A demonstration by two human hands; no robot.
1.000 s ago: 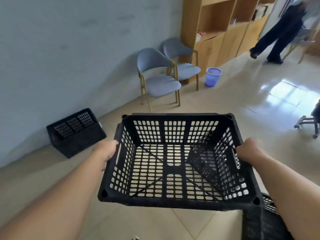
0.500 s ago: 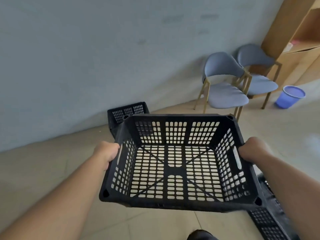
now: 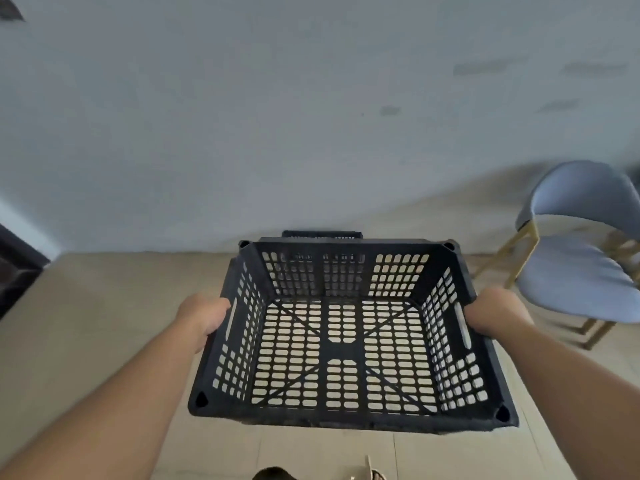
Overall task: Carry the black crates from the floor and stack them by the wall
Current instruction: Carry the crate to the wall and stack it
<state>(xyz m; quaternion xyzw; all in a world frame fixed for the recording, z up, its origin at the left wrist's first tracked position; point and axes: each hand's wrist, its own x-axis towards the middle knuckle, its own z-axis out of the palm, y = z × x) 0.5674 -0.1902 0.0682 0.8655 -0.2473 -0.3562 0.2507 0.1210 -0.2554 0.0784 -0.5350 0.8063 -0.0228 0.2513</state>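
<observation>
I carry a black perforated crate (image 3: 341, 358) in front of me, off the floor and open side up. My left hand (image 3: 204, 315) grips its left side wall at the handle slot. My right hand (image 3: 495, 315) grips the right wall at the other slot. Just beyond the far rim, a second black crate (image 3: 322, 234) stands on the floor against the pale wall (image 3: 311, 116), mostly hidden behind the one I hold.
A grey-blue padded chair (image 3: 581, 265) with gold legs stands at the right near the wall. A dark piece of furniture (image 3: 15, 265) shows at the left edge. Beige tiled floor (image 3: 104, 323) lies all around, and my shoe tip (image 3: 273, 474) shows at the bottom.
My view has swung left to face the wall. The floor crate now sits straight ahead behind the carried one. The cabinet, blue bin and one of the two chairs have left the view.
</observation>
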